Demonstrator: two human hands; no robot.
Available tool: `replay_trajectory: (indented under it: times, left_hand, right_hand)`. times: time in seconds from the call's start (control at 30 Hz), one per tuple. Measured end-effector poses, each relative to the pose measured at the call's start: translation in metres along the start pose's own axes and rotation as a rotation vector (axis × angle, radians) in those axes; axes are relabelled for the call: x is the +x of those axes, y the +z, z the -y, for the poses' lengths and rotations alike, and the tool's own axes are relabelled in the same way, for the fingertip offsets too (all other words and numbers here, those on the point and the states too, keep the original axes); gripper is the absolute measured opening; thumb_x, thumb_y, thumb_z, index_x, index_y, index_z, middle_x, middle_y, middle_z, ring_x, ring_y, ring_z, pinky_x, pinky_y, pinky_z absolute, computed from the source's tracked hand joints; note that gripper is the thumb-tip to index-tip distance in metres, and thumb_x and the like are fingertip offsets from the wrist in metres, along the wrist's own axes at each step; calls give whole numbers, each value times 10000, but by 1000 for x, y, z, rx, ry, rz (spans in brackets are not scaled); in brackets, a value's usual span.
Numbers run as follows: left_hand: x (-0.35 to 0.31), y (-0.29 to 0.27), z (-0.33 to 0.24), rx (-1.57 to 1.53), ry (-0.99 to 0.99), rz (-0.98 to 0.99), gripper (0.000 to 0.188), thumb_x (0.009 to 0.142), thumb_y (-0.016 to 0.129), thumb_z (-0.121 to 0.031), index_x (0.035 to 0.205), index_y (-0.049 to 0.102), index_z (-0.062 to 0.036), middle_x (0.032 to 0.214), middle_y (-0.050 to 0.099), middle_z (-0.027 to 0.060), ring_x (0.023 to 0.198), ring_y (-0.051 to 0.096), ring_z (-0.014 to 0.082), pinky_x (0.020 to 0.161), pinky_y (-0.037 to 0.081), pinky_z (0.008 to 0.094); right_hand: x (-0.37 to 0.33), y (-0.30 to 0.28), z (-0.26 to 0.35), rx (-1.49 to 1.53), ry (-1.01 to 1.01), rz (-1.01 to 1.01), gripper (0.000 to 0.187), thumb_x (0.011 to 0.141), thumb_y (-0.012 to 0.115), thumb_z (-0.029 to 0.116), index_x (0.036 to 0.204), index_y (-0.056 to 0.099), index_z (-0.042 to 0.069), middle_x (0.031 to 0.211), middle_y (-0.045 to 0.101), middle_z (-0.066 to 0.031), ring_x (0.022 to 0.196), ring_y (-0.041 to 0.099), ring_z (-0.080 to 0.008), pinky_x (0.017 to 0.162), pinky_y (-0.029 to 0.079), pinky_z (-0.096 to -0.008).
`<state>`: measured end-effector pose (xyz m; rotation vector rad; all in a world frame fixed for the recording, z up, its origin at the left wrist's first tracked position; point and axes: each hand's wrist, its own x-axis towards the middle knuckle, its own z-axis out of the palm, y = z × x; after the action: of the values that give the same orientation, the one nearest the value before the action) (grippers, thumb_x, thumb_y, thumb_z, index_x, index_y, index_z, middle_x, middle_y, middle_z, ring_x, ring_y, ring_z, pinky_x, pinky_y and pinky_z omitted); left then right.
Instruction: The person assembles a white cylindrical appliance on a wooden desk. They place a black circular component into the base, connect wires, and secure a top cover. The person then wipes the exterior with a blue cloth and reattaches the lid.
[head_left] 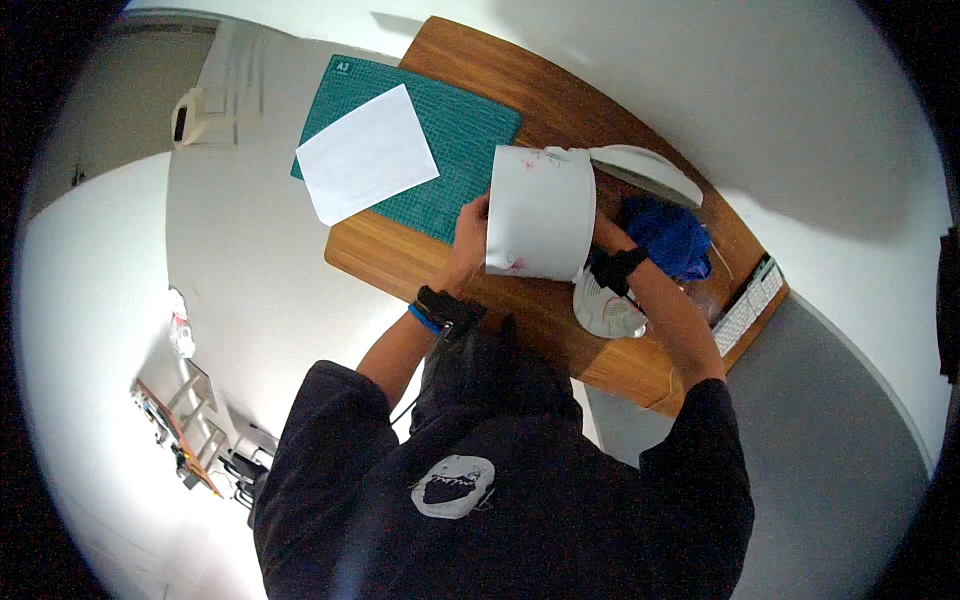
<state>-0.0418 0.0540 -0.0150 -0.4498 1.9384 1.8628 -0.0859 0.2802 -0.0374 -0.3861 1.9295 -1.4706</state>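
Observation:
A white drum-shaped box point(540, 212) with small pink flower prints is held up on its side above the table in front of me. My left hand point(470, 235) grips its left end, with the fingertips hidden at the edge. At the opposite end my right hand point(606, 234) is on the box, its fingers mostly out of sight behind it. A white rounded, lid-like piece point(650, 174) lies beyond the box to the right. Near my right wrist lies another white rounded piece point(606, 308) with faint pink markings, partly covered by my arm.
A green cutting mat point(470, 120) lies at the left of the wooden table point(470, 58), with a white paper sheet point(368, 155) on it. At right are a crumpled blue bag or cloth point(668, 238) and a white keyboard point(750, 310). A wall borders the far side.

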Motion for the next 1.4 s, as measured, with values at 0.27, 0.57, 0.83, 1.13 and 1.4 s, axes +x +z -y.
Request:
replay_trajectory:
  times: [0.27,0.57,0.83,1.13,1.4]
  left_hand:
    - [10,-16,10,-31,-129,-15,327,988,671,-190,1165,707,83,972,756,84,834,665,108,717,548,294]
    - [17,-32,18,-168,-267,86,369,1001,666,-149,1280,560,69,1041,713,98,886,656,134,736,556,285]
    - [7,-23,18,4,11,161,293,993,638,-89,1179,415,-53,1010,640,111,853,626,170,697,529,333]
    - [-24,16,-75,360,304,43,262,951,641,-109,1095,425,-73,896,634,204,872,678,434,731,517,480]
    - [-21,28,-87,535,471,-2,280,937,675,-103,1043,420,-57,880,676,221,853,688,462,720,533,494]
  right_hand:
    - [1,12,6,-2,25,6,566,905,751,220,1400,562,22,1329,653,-166,1252,601,-290,1077,466,-395]
    - [-2,14,11,18,43,-31,566,907,754,231,1399,566,24,1329,655,-157,1253,600,-280,1080,464,-391]
    - [-40,4,17,310,145,-298,566,908,757,240,1397,570,25,1329,657,-149,1254,600,-272,1082,462,-386]
    - [-91,-2,19,1238,342,-585,498,1110,391,365,1531,418,100,1506,524,-72,1356,525,-252,1138,434,-440]
    - [-68,10,21,1143,140,-815,489,1124,359,378,1525,421,105,1541,469,-60,1386,480,-245,1163,400,-413]
